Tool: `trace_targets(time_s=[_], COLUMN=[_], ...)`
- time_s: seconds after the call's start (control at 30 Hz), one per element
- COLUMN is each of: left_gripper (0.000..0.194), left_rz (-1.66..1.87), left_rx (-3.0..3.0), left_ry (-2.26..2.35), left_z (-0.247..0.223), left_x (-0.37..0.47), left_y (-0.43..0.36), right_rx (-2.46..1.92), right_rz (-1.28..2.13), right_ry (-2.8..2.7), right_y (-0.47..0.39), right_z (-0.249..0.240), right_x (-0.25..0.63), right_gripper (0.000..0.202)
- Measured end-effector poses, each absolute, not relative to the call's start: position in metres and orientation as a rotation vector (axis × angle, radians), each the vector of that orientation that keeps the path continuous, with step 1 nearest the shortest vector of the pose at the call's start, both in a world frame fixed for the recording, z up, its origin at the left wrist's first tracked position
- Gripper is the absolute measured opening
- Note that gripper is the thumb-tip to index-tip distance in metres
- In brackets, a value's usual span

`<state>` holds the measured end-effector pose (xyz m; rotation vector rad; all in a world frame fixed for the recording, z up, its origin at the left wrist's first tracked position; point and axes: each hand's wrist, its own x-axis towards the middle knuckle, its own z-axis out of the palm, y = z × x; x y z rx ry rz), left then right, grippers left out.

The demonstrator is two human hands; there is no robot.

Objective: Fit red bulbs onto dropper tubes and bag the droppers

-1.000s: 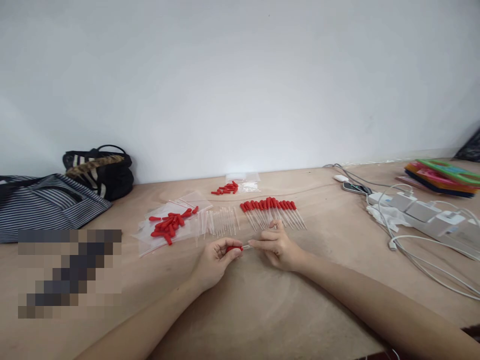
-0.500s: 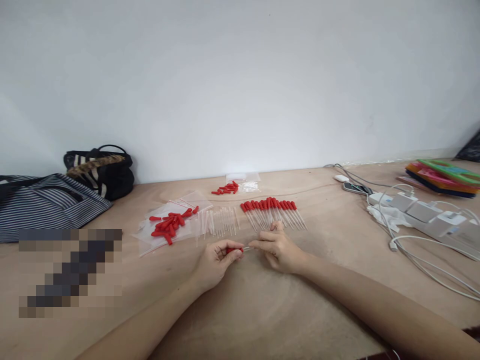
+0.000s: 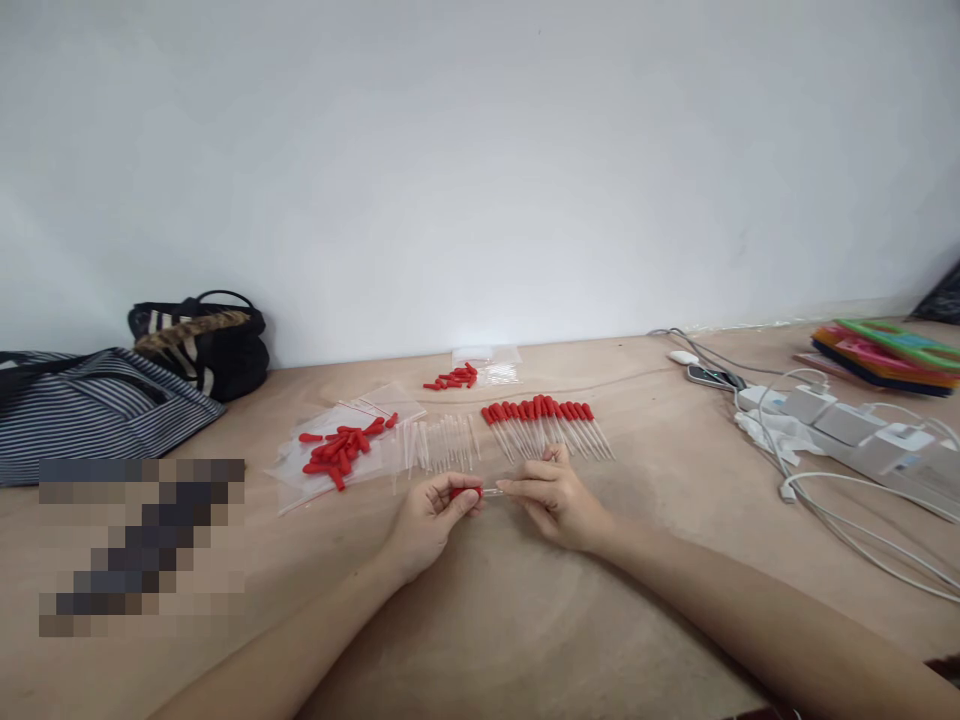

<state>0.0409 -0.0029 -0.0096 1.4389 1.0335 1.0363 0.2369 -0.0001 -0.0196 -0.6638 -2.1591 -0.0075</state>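
My left hand (image 3: 429, 522) pinches a red rubber bulb (image 3: 466, 492), which its thumb partly covers. Between my hands a thin clear tube (image 3: 491, 492) runs from the bulb to the fingertips of my right hand (image 3: 555, 500), which grip it. Beyond my right hand lies a row of tubes with red bulbs on them (image 3: 551, 408). Loose clear tubes (image 3: 448, 445) lie left of that row. A heap of red bulbs (image 3: 346, 450) rests on a clear plastic bag (image 3: 296, 488) farther left.
More red bulbs (image 3: 454, 378) and a small clear bag (image 3: 499, 370) lie near the wall. Striped (image 3: 112, 405) and black bags (image 3: 240, 350) stand left. On the right are white chargers (image 3: 840, 420), cables (image 3: 832, 520), a dark device (image 3: 712, 376) and coloured sheets (image 3: 892, 350).
The red bulb and my left fingertips have shifted slightly up and left. My left thumb covers more of the bulb. My right hand has barely moved.
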Motion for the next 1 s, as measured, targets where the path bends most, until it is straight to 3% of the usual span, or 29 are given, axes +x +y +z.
trace_targets(time_s=[0.5, 0.73, 1.0], left_gripper=[0.022, 0.022, 0.02], left_rz=[1.025, 1.057, 1.096], left_rx=[1.495, 1.489, 1.441], left_ry=[1.035, 1.065, 1.046], left_z=[-0.0126, -0.0109, -0.0103], left_x=[0.0417, 0.0417, 0.043], left_y=[-0.0026, -0.0026, -0.0044], right_rx=[-0.74, -0.801, -0.738], right_rz=[-0.136, -0.014, -0.267], right_ry=[-2.201, -2.218, -2.261], right_y=[-0.0009, -0.0009, -0.001], right_z=[-0.0212, -0.0199, -0.0152], right_x=[0.2366, 0.2344, 0.2353], right_gripper=[0.037, 0.038, 0.035])
